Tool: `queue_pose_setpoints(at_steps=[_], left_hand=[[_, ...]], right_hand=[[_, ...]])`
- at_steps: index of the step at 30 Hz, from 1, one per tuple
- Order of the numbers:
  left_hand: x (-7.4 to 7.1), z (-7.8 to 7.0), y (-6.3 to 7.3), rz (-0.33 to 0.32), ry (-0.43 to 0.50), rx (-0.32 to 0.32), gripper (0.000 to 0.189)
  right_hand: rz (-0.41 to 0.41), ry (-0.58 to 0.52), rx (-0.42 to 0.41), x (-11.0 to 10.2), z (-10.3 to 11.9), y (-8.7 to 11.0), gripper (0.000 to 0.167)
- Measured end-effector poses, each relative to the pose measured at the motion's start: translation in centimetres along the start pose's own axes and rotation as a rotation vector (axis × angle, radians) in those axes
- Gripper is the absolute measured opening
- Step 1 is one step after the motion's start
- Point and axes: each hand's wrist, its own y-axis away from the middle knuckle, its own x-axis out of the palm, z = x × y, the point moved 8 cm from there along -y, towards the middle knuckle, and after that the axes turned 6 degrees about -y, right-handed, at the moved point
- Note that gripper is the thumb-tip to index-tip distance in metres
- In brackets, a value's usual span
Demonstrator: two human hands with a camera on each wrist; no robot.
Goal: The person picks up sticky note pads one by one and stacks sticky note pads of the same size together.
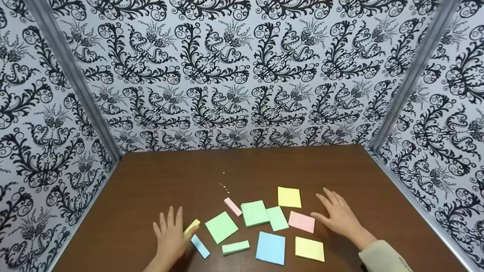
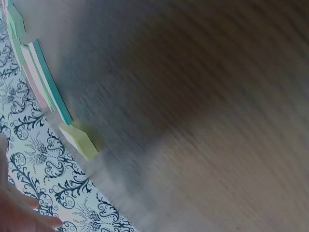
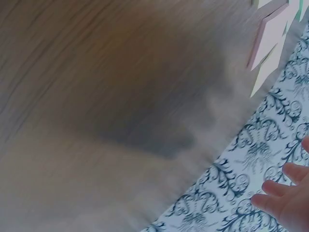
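Observation:
My left hand [image 1: 169, 234] is spread with straight fingers at the left of the scattered sticky notes. Its thumb overlaps a narrow yellow pad [image 1: 193, 225] in the head view, and a narrow blue pad [image 1: 200, 247] lies just right of it. The left wrist view shows the yellow pad [image 2: 81, 141] apart from the left fingers [image 2: 24, 208]. On the other side, my right hand [image 1: 337, 215] hovers with fingers extended, holding nothing. Nearest to it are a pink pad [image 1: 302, 222] and a yellow square [image 1: 289, 197]. Fingers [image 3: 277, 195] also show in the right wrist view.
Between the hands lie green squares [image 1: 222, 227], a thicker green stack [image 1: 255, 214] touching another green note [image 1: 278, 219], a pink strip [image 1: 233, 207], a green strip [image 1: 236, 248], a blue square [image 1: 270, 248] and a yellow pad [image 1: 310, 249]. Small crumbs [image 1: 224, 187] dot the brown table [image 1: 170, 173]. Patterned walls [image 1: 242, 75] enclose it.

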Motion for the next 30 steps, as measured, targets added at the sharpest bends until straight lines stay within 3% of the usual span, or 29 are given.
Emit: queue_pose_setpoints(at_steps=[8,13,22,26,30], left_hand=[[0.7,-1.6,0.3,-0.003,0.012,0.062,0.076],[1.1,-2.9,0.5,-0.005,0.004,0.124,0.075],[2.6,-7.1,1.9,0.192,0.077,0.417,0.070],[3.0,-8.9,2.5,0.229,0.014,0.494,0.065],[3.3,-10.5,2.9,0.250,-0.008,0.519,0.063]], right_hand=[[0.077,-0.078,-0.045,1.4,3.5,0.1,0.070],[0.144,-0.097,-0.123,3.0,6.0,0.6,0.076],[0.364,0.000,-0.343,7.0,10.4,2.6,0.069],[0.394,0.052,-0.455,8.2,11.6,3.4,0.063],[0.461,0.050,-0.479,9.2,11.9,3.9,0.064]])
